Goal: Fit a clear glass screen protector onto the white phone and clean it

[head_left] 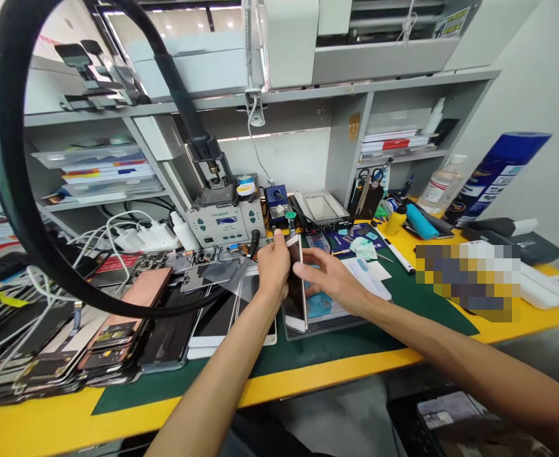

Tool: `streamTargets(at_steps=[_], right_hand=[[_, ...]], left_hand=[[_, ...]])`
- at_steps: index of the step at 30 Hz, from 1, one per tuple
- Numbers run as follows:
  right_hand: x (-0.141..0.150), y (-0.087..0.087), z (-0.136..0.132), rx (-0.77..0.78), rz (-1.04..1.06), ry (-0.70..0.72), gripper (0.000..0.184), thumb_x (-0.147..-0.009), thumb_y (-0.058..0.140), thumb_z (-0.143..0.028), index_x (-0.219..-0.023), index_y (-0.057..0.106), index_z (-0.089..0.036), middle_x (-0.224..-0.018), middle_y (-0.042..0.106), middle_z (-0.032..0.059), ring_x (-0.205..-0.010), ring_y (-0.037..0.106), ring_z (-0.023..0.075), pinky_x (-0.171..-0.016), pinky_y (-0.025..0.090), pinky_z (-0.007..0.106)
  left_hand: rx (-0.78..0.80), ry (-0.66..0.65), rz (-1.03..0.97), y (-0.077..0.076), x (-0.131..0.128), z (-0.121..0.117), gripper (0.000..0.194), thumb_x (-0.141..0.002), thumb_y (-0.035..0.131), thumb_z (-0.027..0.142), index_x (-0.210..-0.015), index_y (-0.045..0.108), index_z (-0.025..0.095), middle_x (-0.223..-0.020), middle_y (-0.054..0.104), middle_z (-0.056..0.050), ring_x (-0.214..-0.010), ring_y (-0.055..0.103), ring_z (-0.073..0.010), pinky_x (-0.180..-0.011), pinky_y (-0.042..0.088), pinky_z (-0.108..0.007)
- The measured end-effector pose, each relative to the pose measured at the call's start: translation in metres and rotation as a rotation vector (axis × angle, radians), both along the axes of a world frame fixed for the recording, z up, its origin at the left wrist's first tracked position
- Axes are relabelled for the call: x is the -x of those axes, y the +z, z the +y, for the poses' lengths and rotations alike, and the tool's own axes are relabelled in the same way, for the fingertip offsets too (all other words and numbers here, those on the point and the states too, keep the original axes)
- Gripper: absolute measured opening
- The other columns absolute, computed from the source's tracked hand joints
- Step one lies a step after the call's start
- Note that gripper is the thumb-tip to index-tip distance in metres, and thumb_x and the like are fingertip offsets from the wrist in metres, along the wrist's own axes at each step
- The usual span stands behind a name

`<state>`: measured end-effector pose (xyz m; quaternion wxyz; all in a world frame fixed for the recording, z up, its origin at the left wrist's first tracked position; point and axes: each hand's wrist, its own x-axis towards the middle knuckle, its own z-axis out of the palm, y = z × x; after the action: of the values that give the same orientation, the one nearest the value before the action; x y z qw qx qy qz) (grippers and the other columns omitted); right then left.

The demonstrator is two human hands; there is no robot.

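Observation:
A white-framed smartphone [297, 301] with a dark screen stands tilted on edge between my hands, above a perforated grey plate [315, 330]. My left hand [274, 266] is wrapped around its left side, thumb pointing up. On the other side, my right hand [330, 276] has its thumb over the screen and its fingers at the right edge, partly hidden by the phone. Just behind and below my right hand lies a light blue translucent piece [320, 306]. White-framed phone panels [213, 317] lie left of the plate on the green mat [427, 311].
Stacked phones and parts [117, 336] cover the left side under white cables. A black hose [3, 146] loops over them from the hot-air station [225, 222]. At right stand a yellow bottle [396, 221], a clear bottle [444, 184] and a blue can [498, 178]. A pen [400, 256] lies nearby.

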<state>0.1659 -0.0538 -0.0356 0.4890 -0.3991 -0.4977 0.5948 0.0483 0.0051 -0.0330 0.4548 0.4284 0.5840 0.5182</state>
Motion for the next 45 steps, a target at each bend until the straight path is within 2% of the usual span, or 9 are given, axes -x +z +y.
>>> streamTargets(at_steps=[4,9,13,22,30,35,37,41,45], right_hand=[[-0.001,0.009,-0.005,0.033,-0.077,-0.011,0.045,-0.074,0.079,-0.032,-0.113,0.061,-0.019,-0.126,0.062,0.0119,-0.077,0.069,0.0199,-0.051,0.060,0.029],[-0.007,0.009,0.001,0.052,-0.103,-0.127,0.019,-0.074,0.072,-0.020,-0.092,0.068,-0.017,-0.094,0.070,0.0066,-0.063,0.066,0.0170,-0.045,0.055,0.025],[-0.021,0.012,0.012,0.127,-0.005,-0.134,0.015,-0.075,0.070,-0.019,-0.089,0.071,-0.015,-0.081,0.070,0.0068,-0.064,0.065,0.0171,-0.046,0.054,0.024],[-0.032,0.009,0.025,0.061,0.063,-0.226,0.024,-0.075,0.077,-0.024,-0.096,0.068,-0.015,-0.075,0.070,0.0049,-0.058,0.065,0.0162,-0.050,0.054,0.026],[-0.046,0.007,0.031,-0.124,-0.172,-0.186,0.042,-0.085,0.069,-0.039,-0.118,0.067,-0.014,-0.072,0.069,0.0040,-0.050,0.062,0.0143,-0.044,0.050,0.024],[-0.052,0.008,0.037,-0.175,-0.159,-0.319,0.063,-0.085,0.066,-0.034,-0.144,0.048,-0.020,-0.124,0.065,0.0141,-0.060,0.067,0.0137,-0.040,0.048,0.022],[-0.057,0.008,0.041,-0.205,-0.255,-0.378,0.052,-0.087,0.061,-0.034,-0.138,0.055,-0.021,-0.129,0.063,0.0133,-0.066,0.069,0.0150,-0.043,0.050,0.023],[-0.086,0.010,0.052,-0.191,-0.570,-0.600,0.036,-0.093,0.046,-0.038,-0.093,0.072,-0.013,-0.087,0.073,0.0129,-0.058,0.065,0.0171,-0.046,0.045,0.026],[-0.135,0.011,0.058,-0.163,-0.809,-0.671,0.014,-0.072,0.073,-0.030,-0.072,0.071,-0.016,-0.075,0.071,0.0080,-0.073,0.065,0.0225,-0.063,0.046,0.030]], left_hand=[[-0.016,0.018,0.025,0.000,-0.005,0.010,0.052,-0.091,0.058,0.050,-0.050,0.047,0.020,-0.051,0.042,0.002,-0.052,0.035,-0.0117,-0.052,0.025,-0.026],[-0.019,-0.055,-0.084,-0.004,-0.005,0.016,0.043,-0.088,0.064,0.045,-0.058,0.049,0.018,-0.054,0.044,0.004,-0.052,0.038,-0.0099,-0.052,0.028,-0.024],[0.032,-0.258,-0.252,0.005,0.007,0.007,0.026,-0.091,0.060,0.036,-0.077,0.063,0.014,-0.067,0.060,-0.002,-0.058,0.055,-0.0134,-0.059,0.044,-0.024],[0.475,-0.826,-0.903,0.008,0.016,-0.015,0.056,-0.100,0.031,0.053,-0.122,0.062,0.011,-0.104,0.071,-0.020,-0.095,0.071,-0.0344,-0.084,0.054,-0.058],[0.447,-0.733,-0.884,0.009,0.017,-0.019,0.050,-0.099,0.038,0.049,-0.117,0.064,0.010,-0.097,0.073,-0.018,-0.081,0.073,-0.0313,-0.076,0.058,-0.050],[0.452,-0.599,-0.861,0.014,0.014,-0.026,0.056,-0.101,0.032,0.047,-0.125,0.061,0.006,-0.102,0.072,-0.022,-0.080,0.074,-0.0294,-0.074,0.059,-0.047],[0.377,-0.600,-0.848,0.017,0.013,-0.028,0.058,-0.101,0.031,0.050,-0.126,0.061,0.007,-0.103,0.072,-0.022,-0.078,0.074,-0.0292,-0.071,0.060,-0.047],[0.141,-0.621,-0.730,0.018,0.011,-0.033,0.046,-0.097,0.050,0.047,-0.121,0.063,0.011,-0.103,0.073,-0.018,-0.075,0.073,-0.0271,-0.064,0.063,-0.045],[-0.016,-0.579,-0.591,0.010,0.009,-0.035,0.030,-0.086,0.070,0.022,-0.113,0.063,0.012,-0.105,0.073,-0.016,-0.081,0.074,-0.0250,-0.071,0.065,-0.041]])
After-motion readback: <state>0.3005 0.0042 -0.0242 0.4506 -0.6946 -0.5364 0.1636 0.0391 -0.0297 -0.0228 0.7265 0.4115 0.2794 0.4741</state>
